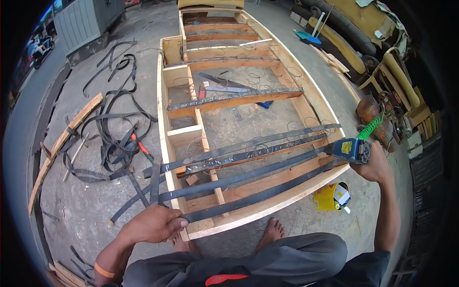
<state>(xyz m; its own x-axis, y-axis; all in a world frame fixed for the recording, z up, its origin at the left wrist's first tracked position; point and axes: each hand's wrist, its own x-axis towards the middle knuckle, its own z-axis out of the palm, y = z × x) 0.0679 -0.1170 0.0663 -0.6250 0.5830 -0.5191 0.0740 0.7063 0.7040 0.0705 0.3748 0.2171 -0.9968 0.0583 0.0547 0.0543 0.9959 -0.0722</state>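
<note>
Left hand (155,224): I'm pinching a flat black webbing strap (253,199) at seven o'clock.
Right hand (370,166): I'm gripping a boxy blue staple gun (348,150) at three o'clock.

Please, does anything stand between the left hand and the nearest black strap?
Nothing visible does: the left hand grips the black strap at the near left corner of the wooden frame. The yellow bucket stands outside the frame, to the right.
</note>
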